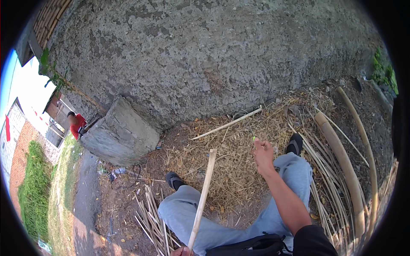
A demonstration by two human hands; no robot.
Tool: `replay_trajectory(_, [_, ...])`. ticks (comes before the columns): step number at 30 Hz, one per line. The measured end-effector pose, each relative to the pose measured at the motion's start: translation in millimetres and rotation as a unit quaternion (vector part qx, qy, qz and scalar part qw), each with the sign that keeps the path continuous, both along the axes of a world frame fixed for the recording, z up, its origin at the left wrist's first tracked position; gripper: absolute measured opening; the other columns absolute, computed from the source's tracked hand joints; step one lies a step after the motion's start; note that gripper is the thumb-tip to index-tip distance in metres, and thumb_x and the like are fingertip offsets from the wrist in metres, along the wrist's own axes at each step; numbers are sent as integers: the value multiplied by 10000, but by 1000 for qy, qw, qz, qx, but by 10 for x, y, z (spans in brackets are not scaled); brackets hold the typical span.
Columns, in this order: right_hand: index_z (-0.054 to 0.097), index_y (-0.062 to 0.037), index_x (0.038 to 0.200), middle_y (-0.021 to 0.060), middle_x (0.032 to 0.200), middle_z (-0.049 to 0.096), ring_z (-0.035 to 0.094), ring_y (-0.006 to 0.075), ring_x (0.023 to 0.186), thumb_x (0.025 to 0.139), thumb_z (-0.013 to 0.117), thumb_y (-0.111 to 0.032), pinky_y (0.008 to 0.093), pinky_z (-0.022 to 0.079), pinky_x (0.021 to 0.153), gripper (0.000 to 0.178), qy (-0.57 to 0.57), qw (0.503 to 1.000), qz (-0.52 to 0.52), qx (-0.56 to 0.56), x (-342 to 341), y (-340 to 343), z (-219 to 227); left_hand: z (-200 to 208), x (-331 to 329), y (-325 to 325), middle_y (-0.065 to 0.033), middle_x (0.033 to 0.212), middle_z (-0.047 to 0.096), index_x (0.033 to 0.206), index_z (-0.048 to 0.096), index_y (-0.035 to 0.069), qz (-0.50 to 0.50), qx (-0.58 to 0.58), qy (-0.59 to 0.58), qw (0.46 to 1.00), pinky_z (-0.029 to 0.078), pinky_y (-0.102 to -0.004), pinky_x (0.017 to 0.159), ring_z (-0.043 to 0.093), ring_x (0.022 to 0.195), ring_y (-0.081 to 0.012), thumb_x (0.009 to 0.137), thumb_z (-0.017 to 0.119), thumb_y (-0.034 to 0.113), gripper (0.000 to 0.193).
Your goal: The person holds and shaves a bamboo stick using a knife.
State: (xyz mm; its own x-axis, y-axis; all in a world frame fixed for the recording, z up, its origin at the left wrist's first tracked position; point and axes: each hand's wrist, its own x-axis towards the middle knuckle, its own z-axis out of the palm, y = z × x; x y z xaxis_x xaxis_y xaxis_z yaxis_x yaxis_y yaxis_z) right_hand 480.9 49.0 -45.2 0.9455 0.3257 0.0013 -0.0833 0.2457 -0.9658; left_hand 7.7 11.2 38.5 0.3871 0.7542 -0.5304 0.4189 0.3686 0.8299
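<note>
My left hand, mostly cut off by the lower edge, grips the near end of a pale split bamboo strip. The strip slants up across my left thigh, its far end free in the air. My right hand is raised above my right knee with its fingers curled. A small bright green bit shows at its fingertips; the rest of that thing is hidden or too small to name. Beyond my hands, another bamboo strip lies on the shavings.
Thin bamboo strips are piled on the left, more on the right beside a thick bamboo pole. Bamboo shavings cover the ground between my feet. A rough wall and concrete block stand ahead; a person in red is far left.
</note>
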Motion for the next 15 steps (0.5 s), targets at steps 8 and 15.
replay_trajectory(8, [445, -131, 886, -14, 616, 489, 309, 29, 386, 944, 637, -394, 218, 209, 342, 331, 251, 959, 87, 93, -106, -181, 359, -28, 352, 346, 67, 584, 393, 750, 515, 105, -51, 182, 6, 982, 286, -220, 452, 355, 515, -36, 1018, 475, 223, 296])
replay_trajectory(15, [480, -113, 811, -11, 623, 496, 326, 19, 380, 931, 665, -371, 206, 210, 341, 338, 196, 958, 178, 107, -138, -236, 537, -5, 636, 856, 59, 606, 451, 804, 554, 88, -88, 234, 12, 968, 320, -237, 453, 405, 527, -47, 1014, 513, 286, 291])
